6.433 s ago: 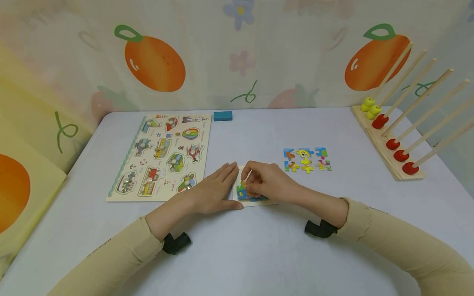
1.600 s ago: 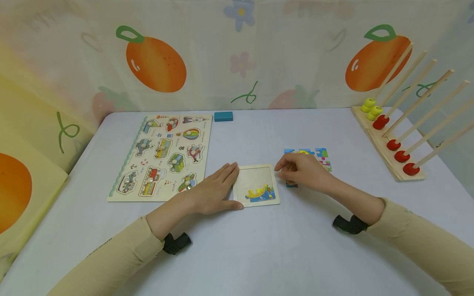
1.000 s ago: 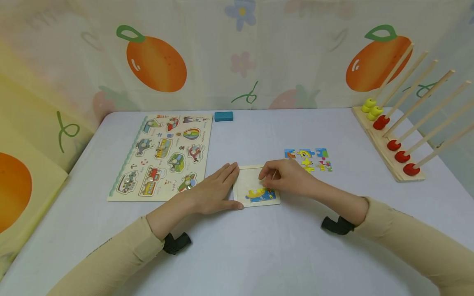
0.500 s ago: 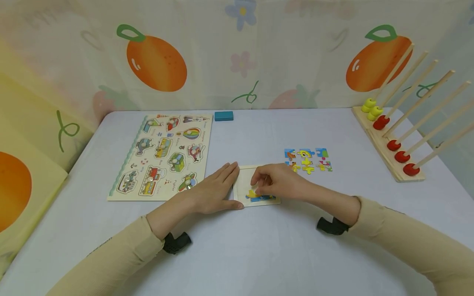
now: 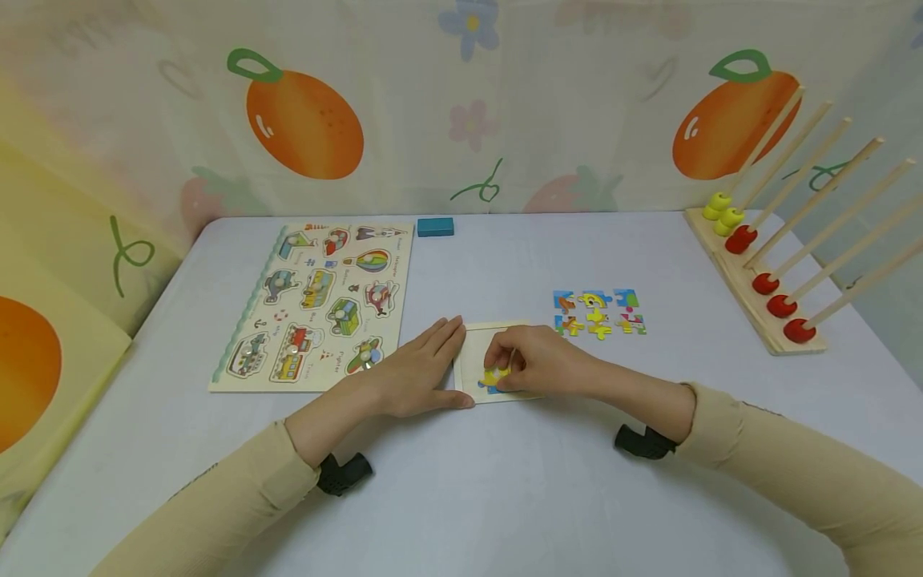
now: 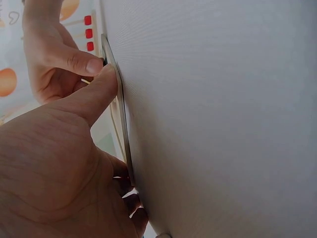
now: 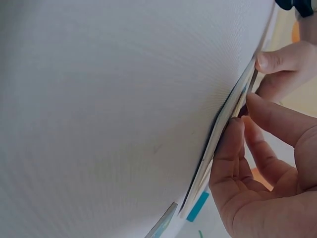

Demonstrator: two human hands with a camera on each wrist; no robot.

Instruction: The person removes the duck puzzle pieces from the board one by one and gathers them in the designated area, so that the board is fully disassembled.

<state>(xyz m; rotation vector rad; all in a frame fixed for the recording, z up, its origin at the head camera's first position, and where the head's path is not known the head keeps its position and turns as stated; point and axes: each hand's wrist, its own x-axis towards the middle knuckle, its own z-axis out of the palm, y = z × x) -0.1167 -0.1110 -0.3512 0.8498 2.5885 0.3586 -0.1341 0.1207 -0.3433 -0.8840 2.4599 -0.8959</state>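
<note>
My left hand (image 5: 421, 369) lies flat with straight fingers along the left side of a small, square wooden puzzle tray (image 5: 472, 340); its thumb rests at the near corner. Curled over the tray, my right hand (image 5: 544, 361) pinches a yellow-and-blue jigsaw puzzle piece (image 5: 494, 377) between thumb and fingertips, low over the tray floor. The hand covers the tray's right part. In the right wrist view the thumb and fingers (image 7: 230, 144) meet right at the tray's edge, seen side-on. The left wrist view shows my left thumb (image 6: 106, 82) on the tray rim.
Several loose jigsaw pieces (image 5: 597, 308) lie in rows right of the tray. A wooden peg board with vehicle pictures (image 5: 310, 312) lies at left, a blue block (image 5: 436, 227) behind it. At far right stands a counting rack (image 5: 764, 296) with tall rods and red and yellow beads.
The green-and-blue piece at the tray's lower left is gone. My right hand has moved from the loose pieces back left over the tray, down to the yellow piece. The left hand stays put.
</note>
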